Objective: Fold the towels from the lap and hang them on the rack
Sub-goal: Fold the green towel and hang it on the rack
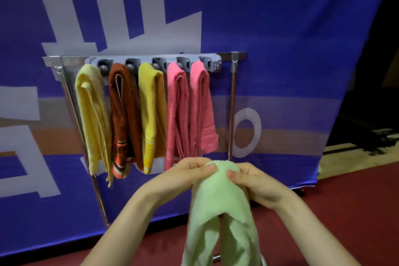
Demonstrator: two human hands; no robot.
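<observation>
A light green towel (pixel 220 211) is folded over and hangs down between my hands, low in the middle of the view. My left hand (pixel 190 174) pinches its top fold from the left, and my right hand (pixel 250 181) grips it from the right. Above and behind stands the metal rack (pixel 233 97) with a grey clip bar (pixel 151 60). Folded towels hang from it: pale yellow (pixel 92 119), brown (pixel 124 119), yellow (pixel 151 119), and two pink ones (pixel 177 114) (pixel 203 110). The rightmost grey clip (pixel 212 63) holds nothing.
A blue banner (pixel 280 49) with white shapes hangs right behind the rack. The floor is dark red (pixel 345 201). A dark area with black equipment (pixel 371 136) lies to the right. A bit of metal tube (pixel 217 257) shows under the green towel.
</observation>
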